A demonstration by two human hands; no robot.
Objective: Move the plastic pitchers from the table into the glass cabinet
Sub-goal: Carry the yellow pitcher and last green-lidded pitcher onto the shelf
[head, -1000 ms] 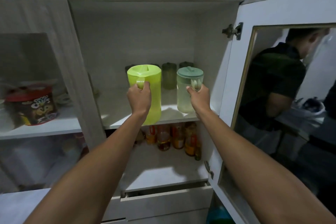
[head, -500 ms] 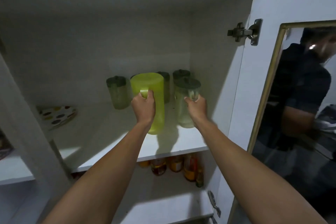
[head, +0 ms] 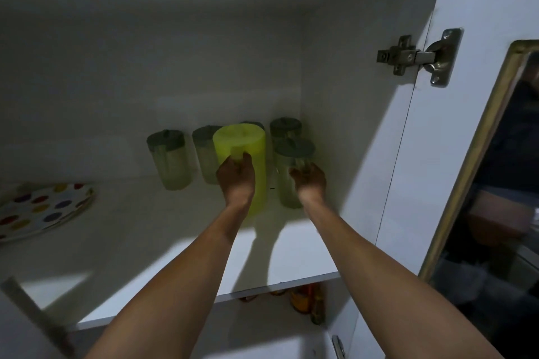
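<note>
Head view: both arms stretch over the shelf (head: 175, 242). The left hand (head: 236, 178) grips the upright yellow-green pitcher's (head: 248, 154) handle; the right hand (head: 309, 181) grips the upright clear pitcher (head: 287, 183) beside it, handles facing the person.

Your white shelf (head: 163, 248) carries a yellow-green pitcher (head: 248, 148) and a clear pitcher (head: 287, 183) with a grey-green lid, side by side. Behind stand what appear to be four similar lidded pitchers (head: 170, 163). A spotted plate (head: 43, 210) lies far left.
</note>
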